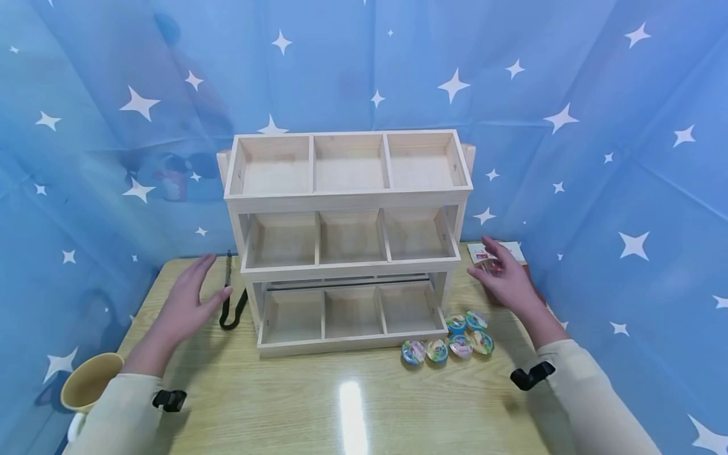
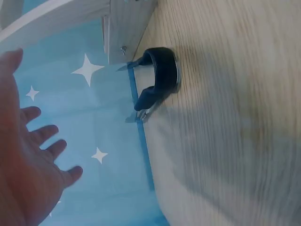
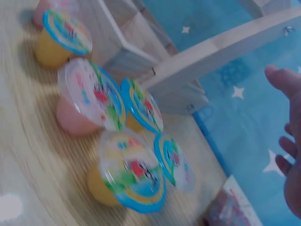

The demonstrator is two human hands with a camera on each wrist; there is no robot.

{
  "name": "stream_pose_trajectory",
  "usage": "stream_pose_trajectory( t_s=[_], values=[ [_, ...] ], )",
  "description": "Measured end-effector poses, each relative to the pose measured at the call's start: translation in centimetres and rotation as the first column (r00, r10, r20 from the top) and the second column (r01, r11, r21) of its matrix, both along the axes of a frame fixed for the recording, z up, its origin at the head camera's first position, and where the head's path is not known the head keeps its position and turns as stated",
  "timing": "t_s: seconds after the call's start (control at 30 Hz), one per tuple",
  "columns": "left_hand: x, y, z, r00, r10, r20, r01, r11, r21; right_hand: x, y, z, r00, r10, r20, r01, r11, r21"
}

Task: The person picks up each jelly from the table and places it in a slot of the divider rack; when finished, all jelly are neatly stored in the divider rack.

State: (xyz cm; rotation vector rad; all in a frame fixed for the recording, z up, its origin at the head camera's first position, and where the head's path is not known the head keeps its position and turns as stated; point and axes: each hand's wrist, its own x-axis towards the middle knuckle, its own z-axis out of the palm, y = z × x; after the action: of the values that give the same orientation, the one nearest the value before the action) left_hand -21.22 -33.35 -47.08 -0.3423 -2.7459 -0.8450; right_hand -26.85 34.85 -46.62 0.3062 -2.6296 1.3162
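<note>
We see the left hand (image 1: 183,309), fingers loosely spread, near black U-shaped tongs (image 2: 166,70) left of a pale wooden rack (image 1: 347,202), and the right hand (image 1: 510,285), likewise spread, near a packet (image 1: 516,251) at far right. Six squat cups (image 3: 75,118) with printed lids (image 3: 136,165) too blurred to read cluster at the rack's near right corner, on a wood-grained table (image 1: 273,404) before a creased, starry blue curtain (image 1: 335,69).

Black tongs (image 2: 165,71) lie on the desk (image 1: 273,404), left of the pale three-tier wooden rack (image 1: 349,274). Six sealed jelly cups (image 1: 461,345) with printed lids cluster by its front right corner.
</note>
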Motion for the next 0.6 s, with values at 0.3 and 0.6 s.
stream_pose_trajectory(
  t_s=[0.3,0.6],
  values=[
    [0.7,1.5,-0.8,0.995,-0.078,0.057,0.056,0.946,0.319,0.6,-0.3,-1.0,0.998,0.038,0.055,-0.026,0.979,-0.205],
    [1.3,3.0,-1.6,0.989,-0.115,0.093,0.061,0.889,0.453,1.4,-1.0,-1.5,0.997,0.065,0.046,-0.052,0.970,-0.237]
  ],
)
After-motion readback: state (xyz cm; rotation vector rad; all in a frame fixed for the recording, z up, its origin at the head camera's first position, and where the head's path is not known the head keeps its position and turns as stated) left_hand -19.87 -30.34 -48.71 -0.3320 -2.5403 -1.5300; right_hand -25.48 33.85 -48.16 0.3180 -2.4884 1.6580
